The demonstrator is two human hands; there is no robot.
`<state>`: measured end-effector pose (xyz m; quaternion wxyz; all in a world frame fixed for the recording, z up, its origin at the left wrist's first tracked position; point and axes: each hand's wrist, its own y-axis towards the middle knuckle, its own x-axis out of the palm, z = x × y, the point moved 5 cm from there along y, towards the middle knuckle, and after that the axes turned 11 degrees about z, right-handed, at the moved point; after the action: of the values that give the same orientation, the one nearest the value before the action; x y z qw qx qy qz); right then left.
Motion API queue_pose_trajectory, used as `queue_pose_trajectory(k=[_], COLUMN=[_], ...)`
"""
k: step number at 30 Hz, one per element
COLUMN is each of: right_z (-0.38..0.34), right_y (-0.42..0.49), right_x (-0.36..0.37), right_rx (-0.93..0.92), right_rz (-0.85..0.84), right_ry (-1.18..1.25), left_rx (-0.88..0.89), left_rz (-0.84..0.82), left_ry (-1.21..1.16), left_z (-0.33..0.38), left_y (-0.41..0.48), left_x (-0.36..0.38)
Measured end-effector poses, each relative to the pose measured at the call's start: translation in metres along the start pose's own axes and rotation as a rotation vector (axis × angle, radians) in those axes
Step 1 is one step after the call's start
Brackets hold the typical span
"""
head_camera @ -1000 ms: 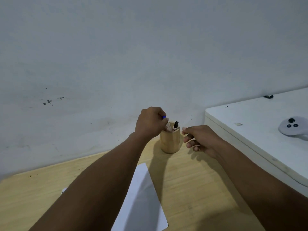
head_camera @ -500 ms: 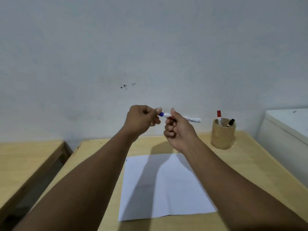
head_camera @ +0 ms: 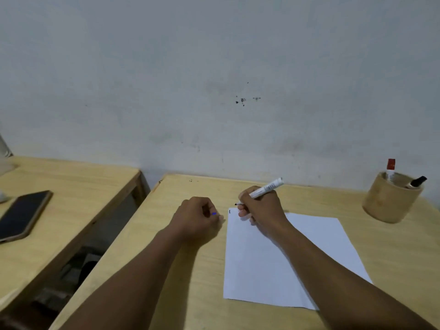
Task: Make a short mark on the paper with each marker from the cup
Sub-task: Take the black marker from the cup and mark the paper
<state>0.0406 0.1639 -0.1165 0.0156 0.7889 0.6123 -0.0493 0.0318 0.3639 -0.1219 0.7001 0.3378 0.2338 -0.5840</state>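
a dark phone [head_camera: 22, 214] lies flat on the side table [head_camera: 78, 186] at the far left, apart from the main table [head_camera: 190, 270] by a gap. on the main table the left hand [head_camera: 198, 219] rests as a closed fist just beside the left edge of the paper [head_camera: 273, 270], curled around a small blue cap [head_camera: 214, 213] that barely peeks out between the fingers. the right hand [head_camera: 260, 209] lies over the paper's top left corner, fingers clamped on a white marker [head_camera: 264, 189] whose dark tip points left, just above the sheet (whether it touches the paper cannot be told), with the barrel angled up to the right. a short dark mark [head_camera: 229, 211] sits near that corner, just left of the tip. well apart at the far right stands the wooden cup [head_camera: 390, 201], holding a red-capped marker [head_camera: 391, 167] upright and a black-capped marker [head_camera: 416, 182] leaning right.
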Motion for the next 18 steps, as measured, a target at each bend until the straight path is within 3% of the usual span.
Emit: queue_pose_trajectory(k=[18], right_z=[0.027], right_y=[0.012], right_x=[0.008], right_rx=[-0.124], right_rz=[0.058], right_ry=[-0.229], left_rx=[0.031], left_rz=[-0.090], left_ry=[0.115], left_z=[-0.004], left_y=[0.010], left_x=[0.019])
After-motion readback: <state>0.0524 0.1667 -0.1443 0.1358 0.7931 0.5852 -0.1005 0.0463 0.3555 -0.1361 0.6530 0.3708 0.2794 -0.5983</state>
